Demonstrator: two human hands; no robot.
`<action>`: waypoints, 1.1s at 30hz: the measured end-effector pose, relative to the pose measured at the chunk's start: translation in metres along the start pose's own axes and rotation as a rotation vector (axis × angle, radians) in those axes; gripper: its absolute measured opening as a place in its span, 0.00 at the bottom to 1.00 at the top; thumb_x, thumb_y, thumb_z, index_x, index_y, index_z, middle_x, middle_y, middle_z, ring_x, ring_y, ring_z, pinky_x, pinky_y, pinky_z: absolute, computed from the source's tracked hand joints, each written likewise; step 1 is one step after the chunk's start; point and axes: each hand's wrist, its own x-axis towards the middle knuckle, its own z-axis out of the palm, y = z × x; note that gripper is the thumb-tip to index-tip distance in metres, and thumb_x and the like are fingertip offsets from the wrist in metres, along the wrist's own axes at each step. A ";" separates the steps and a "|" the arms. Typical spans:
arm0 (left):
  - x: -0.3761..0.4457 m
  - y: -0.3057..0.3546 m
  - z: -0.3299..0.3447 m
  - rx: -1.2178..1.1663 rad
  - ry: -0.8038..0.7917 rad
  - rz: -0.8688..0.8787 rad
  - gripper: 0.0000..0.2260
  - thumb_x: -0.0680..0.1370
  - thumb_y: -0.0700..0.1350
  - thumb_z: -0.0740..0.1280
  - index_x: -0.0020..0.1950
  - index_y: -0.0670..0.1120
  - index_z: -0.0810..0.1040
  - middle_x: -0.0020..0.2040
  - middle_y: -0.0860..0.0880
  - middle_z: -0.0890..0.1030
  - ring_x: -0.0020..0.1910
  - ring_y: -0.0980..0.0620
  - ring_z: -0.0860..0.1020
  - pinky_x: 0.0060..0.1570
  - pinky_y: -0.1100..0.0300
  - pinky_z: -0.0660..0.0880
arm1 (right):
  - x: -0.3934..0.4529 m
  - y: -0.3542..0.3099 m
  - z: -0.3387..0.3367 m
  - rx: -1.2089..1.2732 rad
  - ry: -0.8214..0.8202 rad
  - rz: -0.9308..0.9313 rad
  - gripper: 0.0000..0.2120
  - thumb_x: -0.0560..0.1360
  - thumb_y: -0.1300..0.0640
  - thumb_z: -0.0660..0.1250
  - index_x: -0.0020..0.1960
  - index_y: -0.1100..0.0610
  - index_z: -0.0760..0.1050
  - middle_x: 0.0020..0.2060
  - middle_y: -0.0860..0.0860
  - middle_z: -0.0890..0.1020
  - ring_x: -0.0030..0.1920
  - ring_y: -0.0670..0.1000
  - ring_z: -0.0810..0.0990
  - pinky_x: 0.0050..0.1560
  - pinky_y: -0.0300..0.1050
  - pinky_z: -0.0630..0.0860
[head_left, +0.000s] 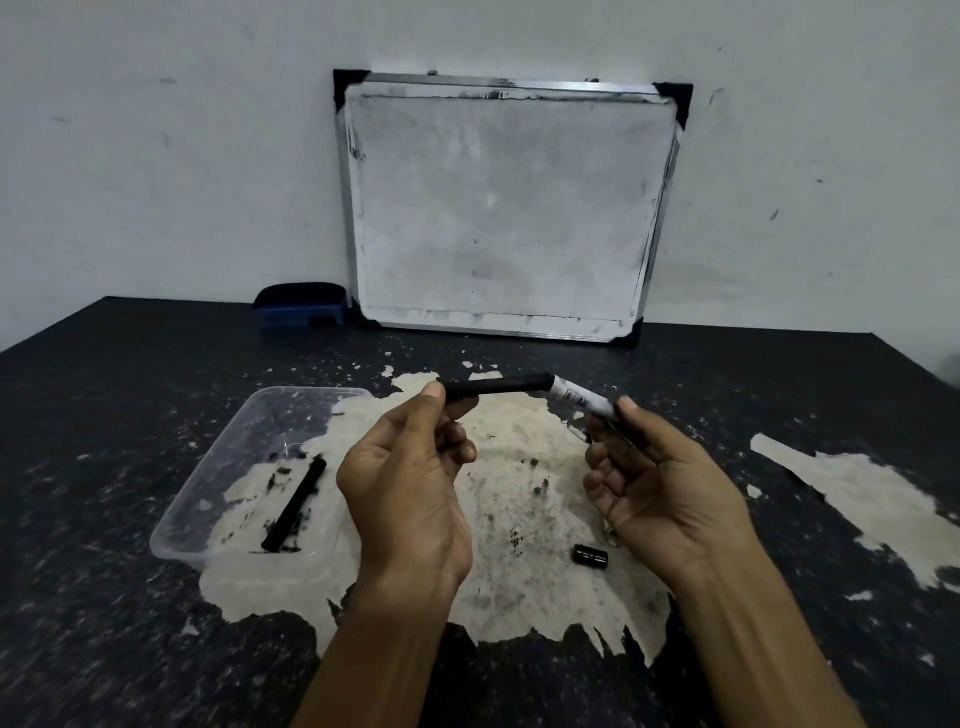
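Observation:
My left hand (410, 467) pinches the end of a black ink core (498, 387) between thumb and forefinger. The core's other end sits inside a white marker barrel (582, 399), which my right hand (660, 483) holds with thumb and fingers above the table. A small black cap (590, 556) lies on the table below my right hand. A second black core (295, 503) lies in a clear plastic tray (208, 467) at the left, among ink smudges.
A smudged whiteboard (504, 208) leans on the wall at the back, with a blue eraser (300, 305) beside it on the left. The dark table (104, 623) has large worn pale patches in the middle and at the right.

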 end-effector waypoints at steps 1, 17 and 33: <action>0.000 0.000 0.000 0.013 -0.003 0.004 0.04 0.76 0.37 0.70 0.41 0.39 0.80 0.40 0.38 0.84 0.31 0.53 0.75 0.28 0.63 0.73 | 0.000 0.000 0.000 0.004 0.001 0.000 0.09 0.70 0.55 0.72 0.47 0.60 0.83 0.33 0.52 0.85 0.28 0.45 0.78 0.27 0.36 0.75; 0.011 0.014 -0.016 0.349 -0.221 0.163 0.05 0.77 0.38 0.69 0.42 0.39 0.82 0.38 0.40 0.86 0.29 0.54 0.73 0.27 0.63 0.72 | -0.001 -0.005 -0.006 -0.235 -0.014 -0.165 0.07 0.63 0.57 0.74 0.39 0.58 0.84 0.36 0.54 0.86 0.32 0.48 0.79 0.37 0.43 0.73; 0.014 0.025 -0.019 0.176 -0.344 0.067 0.05 0.77 0.38 0.66 0.41 0.41 0.78 0.38 0.44 0.84 0.32 0.51 0.77 0.28 0.60 0.72 | -0.005 -0.008 -0.005 -0.048 -0.085 0.030 0.11 0.63 0.56 0.73 0.43 0.60 0.81 0.33 0.56 0.84 0.28 0.49 0.80 0.27 0.37 0.75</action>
